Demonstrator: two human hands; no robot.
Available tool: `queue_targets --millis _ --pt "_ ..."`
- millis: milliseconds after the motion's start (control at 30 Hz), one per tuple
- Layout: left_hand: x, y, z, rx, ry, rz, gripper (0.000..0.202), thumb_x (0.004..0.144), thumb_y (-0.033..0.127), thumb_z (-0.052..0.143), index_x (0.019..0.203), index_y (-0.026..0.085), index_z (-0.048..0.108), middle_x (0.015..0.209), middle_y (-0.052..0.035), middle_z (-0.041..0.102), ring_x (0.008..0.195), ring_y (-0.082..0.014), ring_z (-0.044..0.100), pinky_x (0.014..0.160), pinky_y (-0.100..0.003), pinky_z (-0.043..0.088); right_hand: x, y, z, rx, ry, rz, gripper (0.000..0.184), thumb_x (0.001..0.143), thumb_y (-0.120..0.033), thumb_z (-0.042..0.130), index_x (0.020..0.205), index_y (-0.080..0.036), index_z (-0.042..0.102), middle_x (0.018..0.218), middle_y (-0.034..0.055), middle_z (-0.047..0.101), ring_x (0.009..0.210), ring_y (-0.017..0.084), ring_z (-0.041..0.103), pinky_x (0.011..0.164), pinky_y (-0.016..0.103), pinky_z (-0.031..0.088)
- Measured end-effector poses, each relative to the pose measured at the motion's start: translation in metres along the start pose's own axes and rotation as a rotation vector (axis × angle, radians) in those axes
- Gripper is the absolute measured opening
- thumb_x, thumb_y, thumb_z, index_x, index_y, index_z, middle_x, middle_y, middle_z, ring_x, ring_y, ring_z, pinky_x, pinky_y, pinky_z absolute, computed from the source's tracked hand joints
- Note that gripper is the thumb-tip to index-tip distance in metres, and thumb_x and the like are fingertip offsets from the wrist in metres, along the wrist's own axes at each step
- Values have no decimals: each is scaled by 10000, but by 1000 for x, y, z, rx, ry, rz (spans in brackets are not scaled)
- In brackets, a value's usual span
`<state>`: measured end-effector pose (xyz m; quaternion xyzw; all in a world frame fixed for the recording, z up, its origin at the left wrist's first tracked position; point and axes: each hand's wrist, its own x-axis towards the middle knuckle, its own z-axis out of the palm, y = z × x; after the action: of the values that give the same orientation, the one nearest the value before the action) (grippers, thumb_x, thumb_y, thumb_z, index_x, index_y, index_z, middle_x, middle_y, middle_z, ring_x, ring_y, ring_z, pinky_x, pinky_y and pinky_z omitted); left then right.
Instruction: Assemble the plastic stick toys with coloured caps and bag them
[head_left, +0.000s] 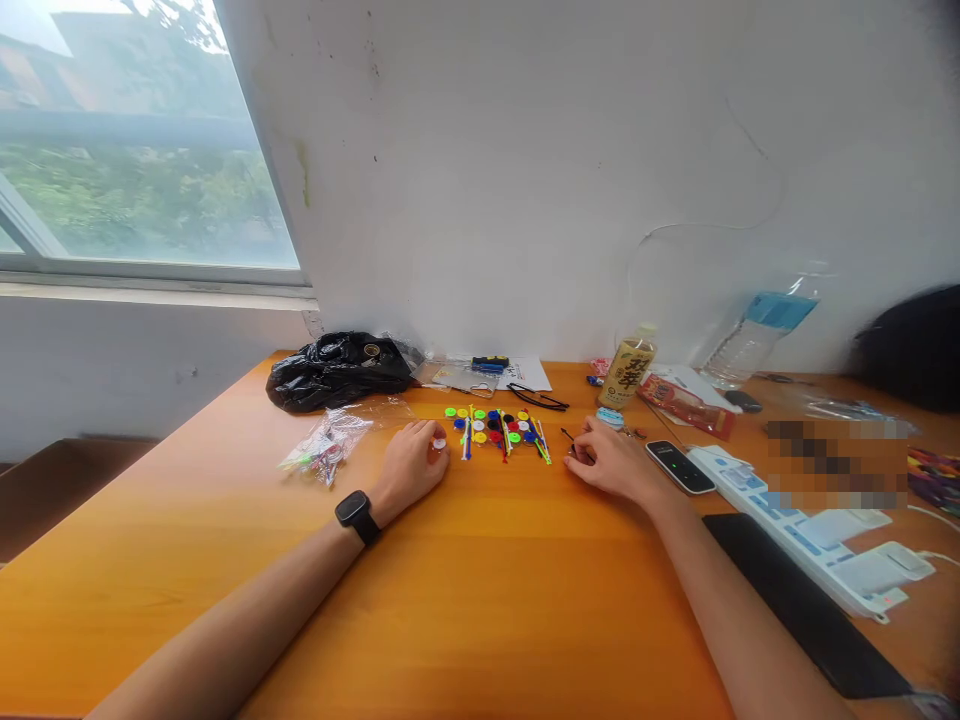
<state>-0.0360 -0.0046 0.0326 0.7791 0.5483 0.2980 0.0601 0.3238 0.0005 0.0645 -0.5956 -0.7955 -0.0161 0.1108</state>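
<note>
Small colourful round discs (481,424) lie grouped in the middle of the wooden table (480,620). Thin plastic sticks (467,440) in white, yellow, blue and red lie among them. At the left of this group, my left hand (411,465), with a black watch (358,516) on its wrist, has its thumb and finger closed at a white disc (439,443). My right hand (611,462) rests to the right of the group, fingers curled in a pinch. A thin black stick (568,436) pokes out from its fingertips; the rest of it is hidden.
Left are a clear bag of small parts (322,450) and a black plastic bag (337,370). Behind the discs lie glasses (536,398). A drink bottle (627,370), a black-and-white device (680,467), a power strip (795,535) and a black flat panel (795,600) occupy the right side.
</note>
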Motion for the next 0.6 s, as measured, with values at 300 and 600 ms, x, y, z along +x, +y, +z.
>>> queue_targets --millis 300,600 --pt "-12 23 -5 -172 -106 59 208 871 241 584 1076 209 591 844 -33 699 716 -194 658 681 -309 488 0 -24 6 96 262 -80 288 902 -388 620 698 -198 549 928 39 595 618 120 478 593 298 305" --pt "-11 21 0 -90 -105 111 174 1004 334 500 1016 236 643 994 -63 728 853 -211 679 735 -313 465 -16 -80 21 435 4 -340 189 933 -273 615 1084 -235 723 977 40 721 826 184 646 758 289 454"
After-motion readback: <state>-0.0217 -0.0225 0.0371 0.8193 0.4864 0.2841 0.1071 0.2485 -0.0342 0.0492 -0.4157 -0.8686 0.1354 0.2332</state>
